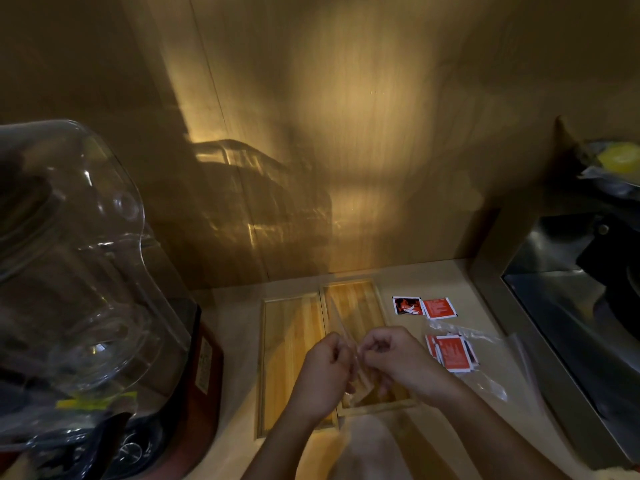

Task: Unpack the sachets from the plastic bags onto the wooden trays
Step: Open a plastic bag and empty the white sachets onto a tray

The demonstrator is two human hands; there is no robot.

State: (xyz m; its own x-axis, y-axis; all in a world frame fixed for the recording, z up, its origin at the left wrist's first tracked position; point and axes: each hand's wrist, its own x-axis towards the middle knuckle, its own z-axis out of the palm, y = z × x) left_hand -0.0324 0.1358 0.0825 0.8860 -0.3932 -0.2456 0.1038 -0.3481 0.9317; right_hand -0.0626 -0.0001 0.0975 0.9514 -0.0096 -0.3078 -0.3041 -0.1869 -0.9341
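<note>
Two wooden trays lie side by side on the counter, the left tray [291, 327] and the right tray [356, 299]. Over the right tray, my left hand [327, 365] and my right hand [391, 355] both pinch a clear plastic bag [341, 327] between them. Whether it holds sachets I cannot tell. Two loose red sachets [422, 306] rest on the counter right of the trays. Nearer me, a stack of red sachets [453, 353] lies partly inside another clear plastic bag [485, 372].
A large appliance with a clear plastic cover [69, 258] fills the left side. A wooden wall [346, 133] backs the counter. To the right stands a metal-edged unit [554, 323], and a yellow item [620, 157] sits on a shelf above it.
</note>
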